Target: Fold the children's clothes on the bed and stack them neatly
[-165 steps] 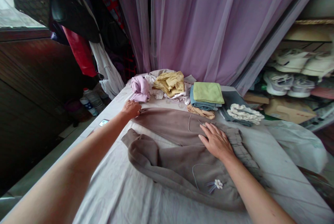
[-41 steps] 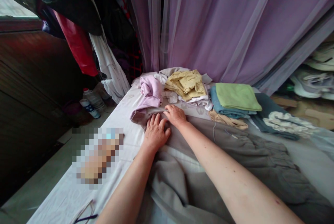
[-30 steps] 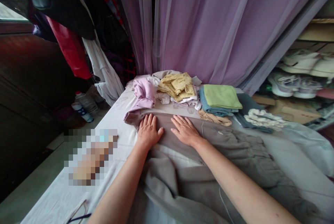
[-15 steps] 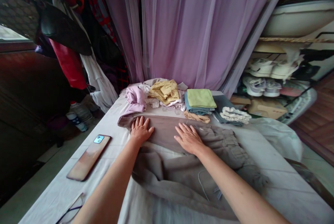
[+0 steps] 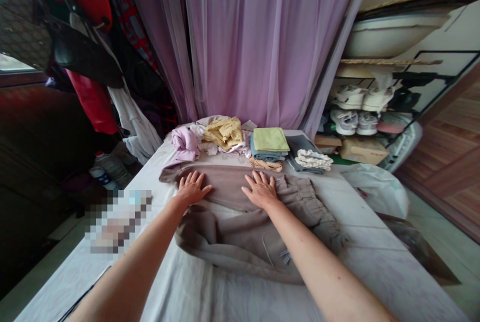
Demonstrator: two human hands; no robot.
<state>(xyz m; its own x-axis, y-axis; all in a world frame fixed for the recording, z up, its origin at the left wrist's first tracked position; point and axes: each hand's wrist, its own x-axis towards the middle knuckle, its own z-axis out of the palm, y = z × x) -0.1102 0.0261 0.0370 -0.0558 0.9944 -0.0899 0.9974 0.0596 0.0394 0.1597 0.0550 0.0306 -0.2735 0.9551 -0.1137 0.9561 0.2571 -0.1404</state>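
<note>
"Both the left hand and the right hand open?"

"Yes; flat, fingers spread, gripping nothing; both rest on a taupe fleece garment."

"Where does it lie?"

"Spread across a pale sheet, its lower part bunched under the forearms."

"Beyond it?"

"A pink cloth; a yellow cloth; a green towel on a blue one; then a lilac curtain; shoes sit on a rack at right."

The left forearm and right forearm are bare, the right (seemingly) flecked.
</note>
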